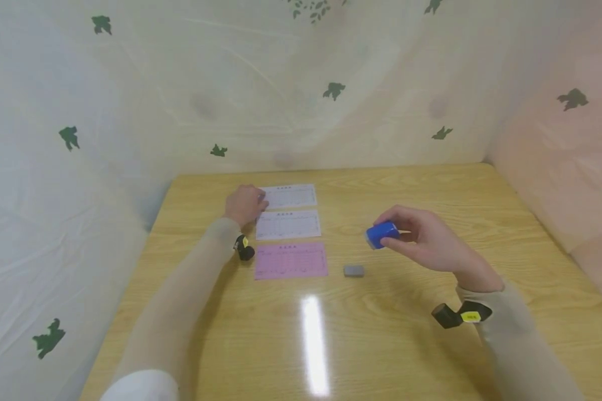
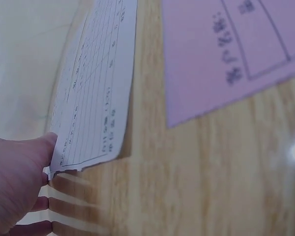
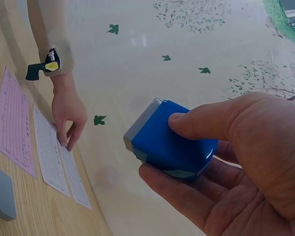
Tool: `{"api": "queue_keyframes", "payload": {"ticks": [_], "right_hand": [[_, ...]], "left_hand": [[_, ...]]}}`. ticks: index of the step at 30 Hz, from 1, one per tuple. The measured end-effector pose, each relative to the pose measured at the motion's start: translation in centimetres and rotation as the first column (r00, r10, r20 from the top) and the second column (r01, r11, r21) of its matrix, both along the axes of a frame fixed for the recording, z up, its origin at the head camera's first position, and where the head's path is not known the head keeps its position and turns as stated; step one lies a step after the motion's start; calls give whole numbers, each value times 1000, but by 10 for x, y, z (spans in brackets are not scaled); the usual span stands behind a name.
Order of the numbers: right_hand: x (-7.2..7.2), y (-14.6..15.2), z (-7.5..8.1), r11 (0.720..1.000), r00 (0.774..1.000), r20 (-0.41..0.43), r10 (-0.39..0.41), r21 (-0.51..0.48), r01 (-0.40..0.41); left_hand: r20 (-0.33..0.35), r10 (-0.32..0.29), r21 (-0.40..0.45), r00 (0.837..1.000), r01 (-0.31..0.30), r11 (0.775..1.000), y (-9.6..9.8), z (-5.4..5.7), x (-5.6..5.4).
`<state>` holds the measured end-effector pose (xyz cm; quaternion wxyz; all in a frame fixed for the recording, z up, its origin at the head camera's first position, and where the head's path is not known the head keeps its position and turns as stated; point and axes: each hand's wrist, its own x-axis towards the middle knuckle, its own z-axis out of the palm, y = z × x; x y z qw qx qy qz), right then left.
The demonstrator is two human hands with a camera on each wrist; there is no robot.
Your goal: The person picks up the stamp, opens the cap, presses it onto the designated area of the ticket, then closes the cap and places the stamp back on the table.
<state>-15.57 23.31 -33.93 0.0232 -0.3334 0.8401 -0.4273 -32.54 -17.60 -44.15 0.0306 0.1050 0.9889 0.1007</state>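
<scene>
Three printed paper forms lie one behind another on the table: a pink form [image 1: 291,262] nearest, a white form [image 1: 288,225] in the middle, and another white form [image 1: 293,196] farthest away. At the left edge of the farthest form, my left hand [image 1: 243,205] touches the paper with its fingertips, fingers fairly straight. My right hand [image 1: 426,239] holds a blue hand stamp [image 3: 174,140] above the table, right of the forms, between thumb and fingers. Its pale end [image 3: 143,120] points left towards the forms. A small grey block [image 1: 353,271] lies right of the pink form.
The wooden table [image 1: 406,356] meets a pale curtain [image 1: 281,111] with green leaf prints at its back and sides. A bright light reflection shows on the near part of the tabletop. Each wrist wears a small black camera [image 1: 448,316].
</scene>
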Motion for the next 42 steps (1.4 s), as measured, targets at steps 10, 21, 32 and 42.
{"api": "queue_keyframes", "payload": {"ticks": [10,21,32,42], "right_hand": [[-10,-15,0,995,999,-37,-22,94,26],[-37,-51,25,962,991,-83,-107,245,125],[-82,-86,22,962,994,-64,-87,253,101],[-108,-102,10,962,991,-22,-133,238,134]], "left_hand": [[20,20,-27,1000,-19,999,3,0,-1],[13,23,-30,1000,-22,999,5,0,1],[-1,10,-23,1000,-10,1000,-1,-5,-3],[31,24,-45,999,-22,999,-2,-1,-1]]}}
